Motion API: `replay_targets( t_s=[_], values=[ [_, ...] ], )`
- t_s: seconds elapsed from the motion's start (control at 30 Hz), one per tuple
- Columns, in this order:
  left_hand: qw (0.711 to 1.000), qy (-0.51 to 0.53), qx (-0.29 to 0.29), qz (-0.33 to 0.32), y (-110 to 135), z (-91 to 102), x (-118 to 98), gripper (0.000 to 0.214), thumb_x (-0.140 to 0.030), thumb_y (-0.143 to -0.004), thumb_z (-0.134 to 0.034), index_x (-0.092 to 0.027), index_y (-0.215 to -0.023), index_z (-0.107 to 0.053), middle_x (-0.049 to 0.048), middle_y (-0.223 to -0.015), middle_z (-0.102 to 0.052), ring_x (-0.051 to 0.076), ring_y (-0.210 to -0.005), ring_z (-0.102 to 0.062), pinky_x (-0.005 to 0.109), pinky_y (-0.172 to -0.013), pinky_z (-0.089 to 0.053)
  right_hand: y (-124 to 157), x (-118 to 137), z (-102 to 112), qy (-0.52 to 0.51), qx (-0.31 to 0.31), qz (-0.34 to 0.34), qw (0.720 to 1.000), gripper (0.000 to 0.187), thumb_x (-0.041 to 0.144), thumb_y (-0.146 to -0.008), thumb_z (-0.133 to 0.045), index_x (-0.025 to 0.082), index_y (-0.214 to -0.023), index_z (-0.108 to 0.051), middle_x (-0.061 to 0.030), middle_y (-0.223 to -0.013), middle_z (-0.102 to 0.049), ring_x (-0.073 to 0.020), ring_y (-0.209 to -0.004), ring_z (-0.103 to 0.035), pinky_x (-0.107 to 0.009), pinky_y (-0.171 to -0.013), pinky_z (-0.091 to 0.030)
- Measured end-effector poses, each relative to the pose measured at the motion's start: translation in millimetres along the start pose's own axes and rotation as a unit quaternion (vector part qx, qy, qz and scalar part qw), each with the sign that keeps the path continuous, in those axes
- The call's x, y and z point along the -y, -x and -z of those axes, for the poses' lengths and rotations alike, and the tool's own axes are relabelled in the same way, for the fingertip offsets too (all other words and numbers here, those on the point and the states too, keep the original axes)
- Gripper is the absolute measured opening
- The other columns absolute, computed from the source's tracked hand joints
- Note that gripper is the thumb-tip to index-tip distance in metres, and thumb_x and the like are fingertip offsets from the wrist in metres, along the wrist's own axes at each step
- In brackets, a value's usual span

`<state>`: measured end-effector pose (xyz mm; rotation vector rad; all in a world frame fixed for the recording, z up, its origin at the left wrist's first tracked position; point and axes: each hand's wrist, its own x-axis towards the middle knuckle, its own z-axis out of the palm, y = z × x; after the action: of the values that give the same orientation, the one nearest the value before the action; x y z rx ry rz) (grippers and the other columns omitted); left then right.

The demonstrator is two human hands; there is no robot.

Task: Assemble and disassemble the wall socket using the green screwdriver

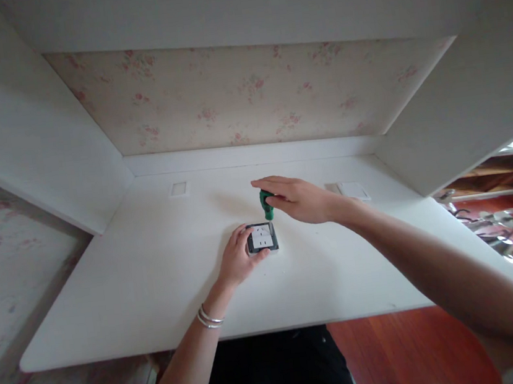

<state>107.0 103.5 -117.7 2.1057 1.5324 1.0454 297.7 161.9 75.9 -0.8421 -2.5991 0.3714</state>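
A wall socket [262,237] with a white face and a dark surround lies face up on the white desk [155,279]. My left hand [238,257] grips it from the left, thumb along the near edge and fingers on the far left side. Above the socket's right side, a green-handled screwdriver [267,205] stands nearly upright, its shaft pointing down at the right edge of the socket. My right hand [297,198] is closed around the handle, with the fingers stretched over its top. Whether the tip sits in a screw is too small to tell.
A white square frame [179,189] lies at the back left of the desk. A white plate [352,191] lies behind my right wrist. Side panels and a floral-papered back wall [244,94] enclose the desk; metal items [499,230] stand beyond its right side.
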Motion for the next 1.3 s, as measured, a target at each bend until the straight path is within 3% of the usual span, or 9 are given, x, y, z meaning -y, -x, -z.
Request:
replay_targets(
  t_s=[0.17,0.33,0.53,0.7,0.9,1.07,1.23,1.3],
  values=[
    [0.999,-0.038,0.017,-0.005,0.5,-2.7,-0.2,0.073,-0.048,-0.064,-0.077,-0.025,-0.126,-0.046,0.0091,-0.136,-0.043,0.028,-0.127,-0.041,0.043,-0.108,-0.038,-2.9,-3.4,0.8,0.064,-0.019,-0.022,0.998,0.032,0.037,-0.090,-0.049,0.020,-0.114,-0.062,-0.0079,-0.105,-0.064,-0.0199,-0.090,-0.061,-0.031,-0.081,-0.043],
    [0.997,-0.071,0.023,0.004,-7.2,-5.8,-0.3,0.072,-0.049,-0.066,-0.075,-0.026,-0.128,-0.046,0.0081,-0.140,-0.042,0.026,-0.126,-0.044,0.040,-0.107,-0.039,-7.0,-13.5,4.2,0.070,0.002,-0.014,0.997,0.040,0.027,-0.095,-0.035,0.016,-0.129,-0.052,-0.0102,-0.129,-0.056,-0.0222,-0.117,-0.050,-0.033,-0.095,-0.038],
    [0.994,-0.100,0.028,0.020,-15.5,-9.2,-0.6,0.072,-0.051,-0.068,-0.073,-0.028,-0.130,-0.045,0.0059,-0.144,-0.040,0.026,-0.127,-0.044,0.040,-0.105,-0.040,-15.8,-21.8,4.5,0.112,-0.012,-0.044,0.993,0.035,0.041,-0.089,-0.048,0.019,-0.111,-0.065,-0.0090,-0.103,-0.066,-0.0229,-0.091,-0.061,-0.035,-0.083,-0.043],
    [0.993,-0.106,0.038,0.018,-12.9,-8.5,-0.4,0.070,-0.053,-0.073,-0.067,-0.029,-0.134,-0.041,0.0050,-0.147,-0.036,0.028,-0.128,-0.043,0.042,-0.103,-0.040,-17.3,-25.0,2.5,0.064,0.018,-0.031,0.997,0.043,0.029,-0.093,-0.036,0.022,-0.133,-0.049,-0.0057,-0.132,-0.054,-0.0226,-0.120,-0.048,-0.037,-0.099,-0.036],
    [0.993,-0.110,0.038,0.017,-11.8,-6.3,-1.6,0.071,-0.053,-0.074,-0.066,-0.030,-0.136,-0.039,0.0039,-0.148,-0.034,0.028,-0.130,-0.041,0.043,-0.103,-0.040,-15.0,-23.0,3.5,0.092,-0.009,-0.037,0.995,0.038,0.041,-0.088,-0.050,0.018,-0.115,-0.063,-0.0096,-0.105,-0.064,-0.0232,-0.091,-0.060,-0.035,-0.084,-0.044],
    [0.992,-0.118,0.037,0.022,-11.8,-6.7,-2.8,0.071,-0.053,-0.073,-0.068,-0.031,-0.134,-0.040,0.0048,-0.148,-0.034,0.028,-0.128,-0.044,0.043,-0.101,-0.041,-11.9,-19.4,6.2,0.056,0.022,-0.017,0.998,0.042,0.032,-0.095,-0.036,0.020,-0.132,-0.051,-0.0083,-0.127,-0.056,-0.0217,-0.114,-0.052,-0.033,-0.095,-0.038],
    [0.993,-0.114,0.030,0.021,-12.8,-6.7,-2.4,0.071,-0.051,-0.073,-0.069,-0.031,-0.134,-0.040,0.0042,-0.147,-0.036,0.028,-0.126,-0.045,0.045,-0.102,-0.040,-8.3,-16.2,9.0,0.104,0.006,-0.043,0.994,0.034,0.041,-0.092,-0.045,0.022,-0.113,-0.064,-0.0074,-0.103,-0.065,-0.0212,-0.090,-0.061,-0.033,-0.081,-0.044],
    [0.993,-0.112,0.028,0.019,-13.4,-6.1,-2.8,0.070,-0.050,-0.073,-0.069,-0.031,-0.134,-0.041,0.0046,-0.147,-0.037,0.029,-0.126,-0.045,0.044,-0.102,-0.040,-7.5,-16.9,9.9,0.086,0.002,-0.032,0.996,0.035,0.039,-0.093,-0.041,0.021,-0.114,-0.063,-0.0082,-0.111,-0.063,-0.0217,-0.099,-0.059,-0.034,-0.087,-0.043]
  ],
)
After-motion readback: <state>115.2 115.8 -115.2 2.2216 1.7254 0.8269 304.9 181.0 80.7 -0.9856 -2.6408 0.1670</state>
